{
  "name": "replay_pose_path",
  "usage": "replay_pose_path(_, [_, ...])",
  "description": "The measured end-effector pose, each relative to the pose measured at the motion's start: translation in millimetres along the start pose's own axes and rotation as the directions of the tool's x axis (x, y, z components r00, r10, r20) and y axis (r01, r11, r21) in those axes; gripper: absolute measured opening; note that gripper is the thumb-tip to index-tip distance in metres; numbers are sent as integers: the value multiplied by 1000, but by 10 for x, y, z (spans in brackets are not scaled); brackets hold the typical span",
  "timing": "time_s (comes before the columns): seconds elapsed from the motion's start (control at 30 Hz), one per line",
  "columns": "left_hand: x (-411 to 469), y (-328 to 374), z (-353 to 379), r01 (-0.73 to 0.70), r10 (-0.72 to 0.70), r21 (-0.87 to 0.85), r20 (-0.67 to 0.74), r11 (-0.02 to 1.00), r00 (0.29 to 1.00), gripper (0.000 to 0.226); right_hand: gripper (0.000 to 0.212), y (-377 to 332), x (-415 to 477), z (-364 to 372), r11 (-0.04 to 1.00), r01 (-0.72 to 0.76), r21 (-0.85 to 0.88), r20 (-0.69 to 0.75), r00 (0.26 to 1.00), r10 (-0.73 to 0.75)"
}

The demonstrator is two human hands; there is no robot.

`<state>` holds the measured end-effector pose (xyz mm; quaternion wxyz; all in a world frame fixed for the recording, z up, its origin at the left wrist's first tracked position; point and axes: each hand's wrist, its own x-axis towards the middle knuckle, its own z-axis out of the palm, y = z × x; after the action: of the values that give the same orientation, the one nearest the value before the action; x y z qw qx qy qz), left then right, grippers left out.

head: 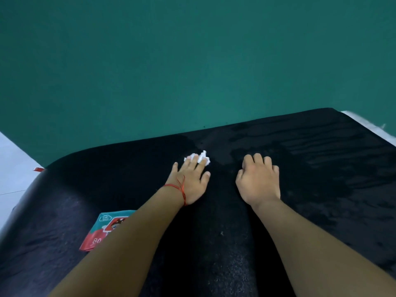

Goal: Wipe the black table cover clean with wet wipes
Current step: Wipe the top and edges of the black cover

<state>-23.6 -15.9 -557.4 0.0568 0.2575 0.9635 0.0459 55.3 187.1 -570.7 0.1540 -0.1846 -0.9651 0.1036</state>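
Note:
The black table cover fills the lower half of the view, with wet streaks across its far right part. My left hand, a red string around its wrist, presses flat on a crumpled white wet wipe that shows past the fingertips near the cover's middle. To the right of it, my right hand rests on the cover with its fingers curled under and nothing visible in it. A red and teal wet wipe pack lies on the cover at the near left, partly hidden by my left forearm.
A teal wall rises right behind the far edge of the table. Pale floor shows past the left edge, where a small red item sticks out. A white strip shows beyond the far right corner.

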Motion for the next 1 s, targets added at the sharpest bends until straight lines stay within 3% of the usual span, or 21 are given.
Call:
replay_pose_path(0.27, [774, -688, -182, 269, -269, -7, 49, 963, 962, 64, 24, 3, 4, 58, 1000, 5, -21, -27, 1000, -5])
replay_pose_path(0.53, [1259, -459, -256, 354, -346, -127, 81, 927, 935, 68, 17, 12, 26, 75, 1000, 11, -28, -48, 999, -12])
replay_pose_path(0.77, [1568, 359, -286, 146, -133, -150, 96, 978, 986, 65, 20, -16, 25, 37, 1000, 8, -29, -29, 1000, -9])
replay_pose_path(1.0, [1907, 941, -223, 9, 5, -127, 109, 992, 994, 65, 15, -4, 43, 66, 999, 13, -29, -41, 999, -14])
